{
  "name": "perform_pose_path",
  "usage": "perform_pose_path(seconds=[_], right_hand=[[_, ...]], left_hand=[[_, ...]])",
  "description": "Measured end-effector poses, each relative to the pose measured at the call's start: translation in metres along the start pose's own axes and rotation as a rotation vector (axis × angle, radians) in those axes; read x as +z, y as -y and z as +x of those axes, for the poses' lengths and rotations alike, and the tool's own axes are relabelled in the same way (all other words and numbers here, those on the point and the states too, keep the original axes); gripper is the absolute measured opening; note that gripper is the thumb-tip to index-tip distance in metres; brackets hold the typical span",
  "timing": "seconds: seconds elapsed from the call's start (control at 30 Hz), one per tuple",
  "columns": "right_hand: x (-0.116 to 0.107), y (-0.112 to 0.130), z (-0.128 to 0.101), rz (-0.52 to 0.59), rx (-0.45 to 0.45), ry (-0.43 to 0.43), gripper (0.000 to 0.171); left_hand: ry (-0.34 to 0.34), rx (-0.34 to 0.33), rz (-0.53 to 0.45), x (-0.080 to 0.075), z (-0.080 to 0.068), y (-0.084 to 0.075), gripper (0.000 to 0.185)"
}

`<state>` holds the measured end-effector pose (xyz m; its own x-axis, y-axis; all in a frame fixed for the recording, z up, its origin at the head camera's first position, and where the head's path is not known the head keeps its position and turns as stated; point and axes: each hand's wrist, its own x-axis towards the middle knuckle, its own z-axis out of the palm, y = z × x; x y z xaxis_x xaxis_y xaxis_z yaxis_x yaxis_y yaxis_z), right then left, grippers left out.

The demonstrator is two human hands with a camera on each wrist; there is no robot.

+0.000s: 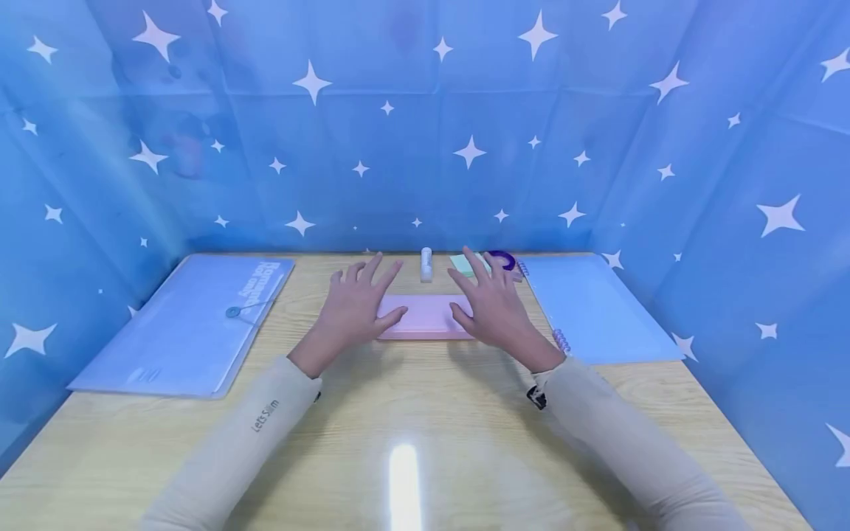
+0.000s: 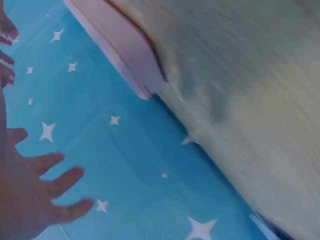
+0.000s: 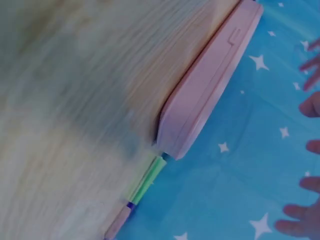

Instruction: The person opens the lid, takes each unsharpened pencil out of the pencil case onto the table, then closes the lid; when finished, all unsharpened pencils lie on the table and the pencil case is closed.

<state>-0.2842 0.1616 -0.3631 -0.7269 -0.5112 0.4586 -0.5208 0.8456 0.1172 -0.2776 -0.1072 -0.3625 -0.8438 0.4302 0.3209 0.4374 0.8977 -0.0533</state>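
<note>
Hands are hovering with fingers spread over a pink case (image 1: 425, 317) lying near the counter's (image 1: 425, 442) back edge, the left hand (image 1: 355, 306) and right hand (image 1: 491, 306) gripping nothing. Taking both short ends evenly would probably suit best. A white tube (image 1: 426, 264) and green pad (image 1: 462, 264) are crowding behind it; a folder (image 1: 186, 324) and notebook (image 1: 591, 310) are flanking.

Pink case (image 3: 210, 85) lies on wooden table (image 3: 75, 100).
</note>
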Motion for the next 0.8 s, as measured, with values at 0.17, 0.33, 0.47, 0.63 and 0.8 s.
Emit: perform_pose_path(seconds=[0.17, 0.33, 0.47, 0.63, 0.8], right_hand=[[0.001, -0.002, -0.001, 0.151, 0.000, 0.089, 0.053], [0.010, -0.006, 0.001, 0.306, 0.000, 0.189, 0.051], [0.022, -0.013, 0.002, 0.413, 0.005, 0.272, 0.055], [0.034, -0.020, 0.011, 0.417, -0.002, 0.382, 0.063], [0.044, -0.024, 0.018, 0.433, -0.029, 0.447, 0.065]], left_hand=[[0.153, -0.077, -0.164, 0.007, -0.008, 0.016, 0.084], [0.246, -0.118, -0.319, 0.016, -0.011, 0.028, 0.091], [0.327, -0.107, -0.440, 0.024, -0.006, 0.033, 0.096], [0.374, -0.088, -0.532, 0.032, 0.003, 0.035, 0.097], [0.378, -0.063, -0.584, 0.039, 0.006, 0.033, 0.097]])
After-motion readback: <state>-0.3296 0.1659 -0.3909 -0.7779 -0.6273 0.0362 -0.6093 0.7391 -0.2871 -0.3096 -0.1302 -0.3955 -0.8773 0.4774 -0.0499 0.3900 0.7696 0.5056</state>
